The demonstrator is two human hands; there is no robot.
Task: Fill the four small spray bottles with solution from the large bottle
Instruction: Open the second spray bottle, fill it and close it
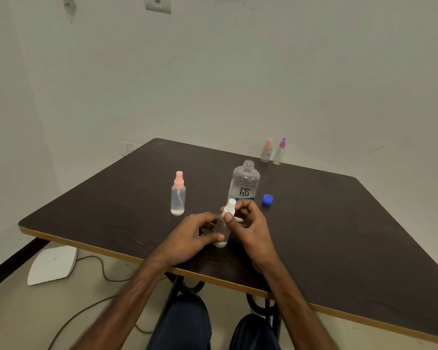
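Note:
A small clear spray bottle with a white top (230,207) stands on the dark table (326,223) near its front edge. My left hand (191,237) grips its lower body. My right hand (248,223) pinches the white spray head between thumb and fingers. Just behind stands the large clear bottle (244,184), uncapped, upright, with a "renu" label. Its blue cap (267,199) lies on the table to the right. A pink-topped spray bottle (178,194) stands to the left. At the far edge stand a peach-topped bottle (266,151) and a purple-topped bottle (279,152).
The table sits against a pale wall with a socket (158,3) high up. On the floor to the left lie a white flat object (52,265) and a cable (104,271). My knees (187,322) are under the table's front edge, by its dark metal legs.

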